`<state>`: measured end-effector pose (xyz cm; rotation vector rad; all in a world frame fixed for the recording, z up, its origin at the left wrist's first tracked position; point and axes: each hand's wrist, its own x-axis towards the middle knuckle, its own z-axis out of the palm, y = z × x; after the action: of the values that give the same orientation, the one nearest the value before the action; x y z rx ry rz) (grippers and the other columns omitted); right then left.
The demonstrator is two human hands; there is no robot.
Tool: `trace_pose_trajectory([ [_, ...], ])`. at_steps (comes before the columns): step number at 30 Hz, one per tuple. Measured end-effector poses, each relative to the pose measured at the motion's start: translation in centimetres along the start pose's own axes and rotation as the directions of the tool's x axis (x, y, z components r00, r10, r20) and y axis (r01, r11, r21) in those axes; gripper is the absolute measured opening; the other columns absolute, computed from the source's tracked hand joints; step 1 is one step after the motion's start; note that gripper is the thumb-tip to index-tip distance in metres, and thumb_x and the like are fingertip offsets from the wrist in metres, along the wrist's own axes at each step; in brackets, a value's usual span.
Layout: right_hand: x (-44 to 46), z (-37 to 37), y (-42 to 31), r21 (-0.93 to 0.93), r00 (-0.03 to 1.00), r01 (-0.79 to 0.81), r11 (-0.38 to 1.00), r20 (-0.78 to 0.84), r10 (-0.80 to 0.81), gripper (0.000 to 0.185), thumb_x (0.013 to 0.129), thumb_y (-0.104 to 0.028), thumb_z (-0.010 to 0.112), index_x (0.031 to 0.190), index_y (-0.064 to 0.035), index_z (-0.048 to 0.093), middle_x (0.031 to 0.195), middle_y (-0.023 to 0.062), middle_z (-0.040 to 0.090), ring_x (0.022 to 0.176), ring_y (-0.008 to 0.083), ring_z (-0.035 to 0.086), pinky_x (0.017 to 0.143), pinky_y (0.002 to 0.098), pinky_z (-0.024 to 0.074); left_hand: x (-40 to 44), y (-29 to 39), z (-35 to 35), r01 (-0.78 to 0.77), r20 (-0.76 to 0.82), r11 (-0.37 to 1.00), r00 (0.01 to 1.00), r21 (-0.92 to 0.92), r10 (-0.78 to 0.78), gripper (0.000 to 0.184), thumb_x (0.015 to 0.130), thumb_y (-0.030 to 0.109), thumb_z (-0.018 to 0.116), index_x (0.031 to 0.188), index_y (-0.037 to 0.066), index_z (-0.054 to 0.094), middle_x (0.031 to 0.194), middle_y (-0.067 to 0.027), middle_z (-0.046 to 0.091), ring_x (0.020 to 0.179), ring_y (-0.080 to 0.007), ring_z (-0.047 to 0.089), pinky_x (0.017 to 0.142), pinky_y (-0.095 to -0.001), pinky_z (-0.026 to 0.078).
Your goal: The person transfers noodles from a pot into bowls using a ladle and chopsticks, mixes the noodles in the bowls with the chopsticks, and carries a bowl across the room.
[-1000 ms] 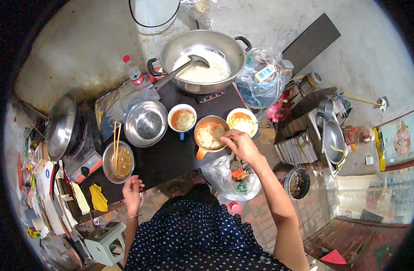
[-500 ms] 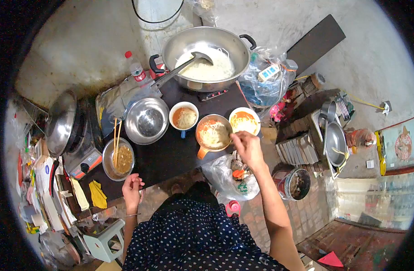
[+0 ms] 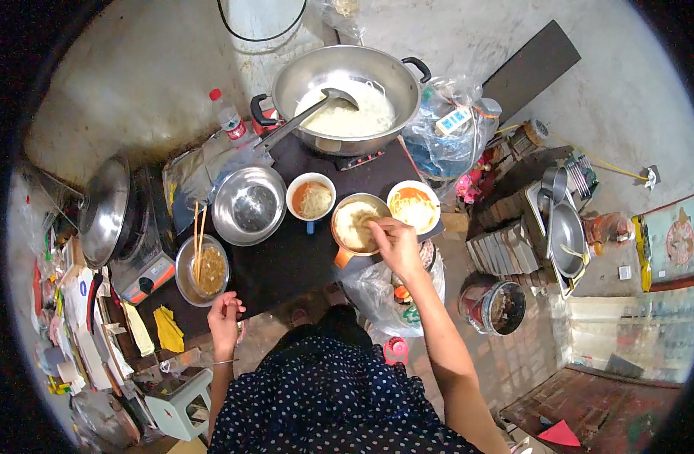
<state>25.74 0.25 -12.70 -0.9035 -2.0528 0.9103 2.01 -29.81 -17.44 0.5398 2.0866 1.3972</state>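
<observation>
My right hand is over the right rim of an orange-handled cup of noodles, its fingers pinched on something I cannot make out, perhaps a utensil. My left hand hangs at the table's front edge with curled fingers, just below a metal bowl of brown sauce that has chopsticks in it. A white cup of noodles in red broth stands right of the orange-handled one. To its left is a blue-handled cup, also with noodles and red broth.
A large pot with a ladle stands at the back of the dark table. An empty metal bowl sits left of the cups. Nearby are a bottle, a plastic bag and a bucket.
My right hand moved off the orange-handled cup's right side and back in over its rim. My left hand has stayed near the table edge. The view shifted slightly.
</observation>
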Motion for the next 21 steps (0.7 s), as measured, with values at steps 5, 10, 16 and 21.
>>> trace_pose_trajectory([
  [5, 1.0, 0.3, 1.0, -0.058, 0.965, -0.248, 0.967, -0.102, 0.241, 0.020, 0.082, -0.015, 0.055, 0.077, 0.0025, 0.063, 0.072, 0.0207, 0.061, 0.065, 0.0336, 0.061, 0.060, 0.0362, 0.0477, 0.0, -0.1, 0.1, 0.010, 0.035, 1.000, 0.999, 0.003, -0.010, 0.017, 0.089, 0.010, 0.045, 0.098, -0.001, 0.053, 0.078, -0.0039, 0.056, 0.066, -0.0099, 0.055, 0.060, -0.0211, 0.044],
  [10, 0.3, 0.0, 1.2, 0.062, 0.971, -0.238, 0.969, -0.014, 0.239, 0.020, 0.082, -0.017, 0.057, 0.076, 0.0018, 0.063, 0.064, 0.0192, 0.060, 0.055, 0.0293, 0.061, 0.053, 0.0382, 0.0461, 0.2, 0.5, 0.3, 0.009, 0.009, 1.000, 1.000, 0.003, -0.009, 0.016, 0.089, 0.008, 0.044, 0.099, 0.001, 0.055, 0.079, -0.0030, 0.057, 0.065, -0.0086, 0.055, 0.056, -0.0207, 0.044],
  [16, 1.2, 1.4, -0.3, -0.048, 0.999, -0.042, 0.998, 0.026, 0.043, 0.021, 0.082, -0.016, 0.056, 0.074, 0.0033, 0.061, 0.069, 0.0203, 0.061, 0.063, 0.0319, 0.061, 0.057, 0.0384, 0.0470, 0.6, -0.7, 0.1, 0.004, 0.047, 0.999, 0.999, -0.037, -0.002, 0.016, 0.089, 0.008, 0.045, 0.099, 0.000, 0.055, 0.079, -0.0033, 0.058, 0.065, -0.0086, 0.056, 0.056, -0.0207, 0.044],
  [21, 1.4, -0.9, 1.0, 0.009, 0.950, -0.300, 0.954, -0.092, 0.300, 0.024, 0.083, -0.017, 0.055, 0.072, 0.0032, 0.063, 0.061, 0.0205, 0.059, 0.054, 0.0290, 0.061, 0.051, 0.0353, 0.0467, 0.5, 0.2, 0.3, 0.029, 0.017, 1.000, 0.999, 0.008, -0.029, 0.016, 0.089, 0.008, 0.045, 0.099, 0.001, 0.055, 0.079, -0.0029, 0.058, 0.065, -0.0085, 0.056, 0.056, -0.0207, 0.044],
])
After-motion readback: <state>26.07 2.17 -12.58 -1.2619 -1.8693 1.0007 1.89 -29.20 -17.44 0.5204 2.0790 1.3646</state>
